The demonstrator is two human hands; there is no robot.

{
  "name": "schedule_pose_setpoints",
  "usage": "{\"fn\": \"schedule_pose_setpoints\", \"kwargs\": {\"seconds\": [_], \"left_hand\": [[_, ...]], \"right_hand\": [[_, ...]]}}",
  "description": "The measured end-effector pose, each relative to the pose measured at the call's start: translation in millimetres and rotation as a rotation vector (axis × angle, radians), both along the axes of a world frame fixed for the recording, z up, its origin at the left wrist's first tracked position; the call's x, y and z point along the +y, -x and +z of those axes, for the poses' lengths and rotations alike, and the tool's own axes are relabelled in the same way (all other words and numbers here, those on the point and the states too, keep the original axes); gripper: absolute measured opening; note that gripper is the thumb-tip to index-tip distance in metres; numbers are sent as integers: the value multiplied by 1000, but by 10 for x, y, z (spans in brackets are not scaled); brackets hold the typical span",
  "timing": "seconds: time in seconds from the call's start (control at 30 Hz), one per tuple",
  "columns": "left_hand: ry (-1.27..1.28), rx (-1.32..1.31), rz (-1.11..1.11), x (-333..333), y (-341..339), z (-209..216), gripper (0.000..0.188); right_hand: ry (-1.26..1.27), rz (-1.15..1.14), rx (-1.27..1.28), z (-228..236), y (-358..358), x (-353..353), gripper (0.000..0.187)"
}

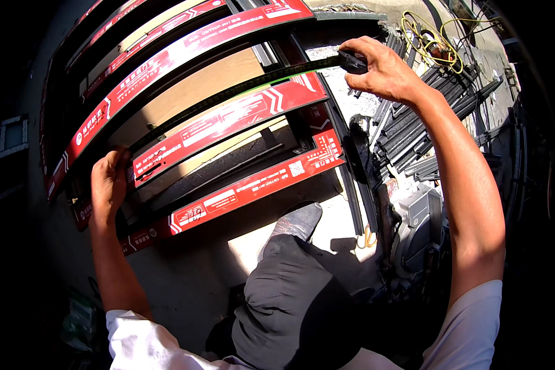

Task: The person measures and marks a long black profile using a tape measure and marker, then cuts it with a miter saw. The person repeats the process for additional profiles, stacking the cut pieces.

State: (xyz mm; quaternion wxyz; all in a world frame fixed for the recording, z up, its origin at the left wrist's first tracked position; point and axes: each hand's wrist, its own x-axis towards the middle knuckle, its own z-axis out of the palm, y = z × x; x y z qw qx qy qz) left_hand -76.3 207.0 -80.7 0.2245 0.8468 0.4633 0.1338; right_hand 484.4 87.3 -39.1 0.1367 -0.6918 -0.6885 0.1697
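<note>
My right hand (385, 74) grips the black case of a tape measure (351, 61) at the upper right, past the ends of the red-covered bars. From the case a long dark blade (246, 83) stretches left, just above a red-covered bar (234, 118) with white print. My left hand (106, 185) is closed at the left end of that bar, where the blade reaches it. The blade's tip is hidden in shadow by the fingers. Several such bars lie side by side as parts of frames, with tan board (209, 77) showing between them.
Dark metal profiles (407, 132) lie heaped on the right, near a tangled yellow cable (435, 46). A grey machine part (416, 213) and orange-handled scissors (367, 237) lie lower down. My shoe (299, 220) is on the floor before the nearest red-covered bar (253, 196).
</note>
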Motion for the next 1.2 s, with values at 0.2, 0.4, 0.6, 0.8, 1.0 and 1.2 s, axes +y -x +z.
{"fn": "schedule_pose_setpoints", "kwargs": {"seconds": [0.2, 0.4, 0.6, 0.8, 1.0, 1.2], "left_hand": [[-103, -23, -19, -73, 4, -13, 1], [-229, -11, -24, -216, -44, 182, 14], [-228, 9, -80, -481, -88, 371, 21], [-336, -18, -124, -754, -58, 237, 21], [-319, 109, -124, -974, -146, 161, 16], [-169, 74, -118, -1237, -243, -118, 10]], "right_hand": [[8, -16, -15, 46, 9, -25, 54], [-55, -15, -8, 102, -1, -181, 54], [-65, -20, 34, 134, 39, -518, 53], [-6, -29, 70, 95, 16, -795, 52], [44, -52, 68, -17, -46, -968, 51], [115, -49, 105, -197, -14, -1096, 50]]}}
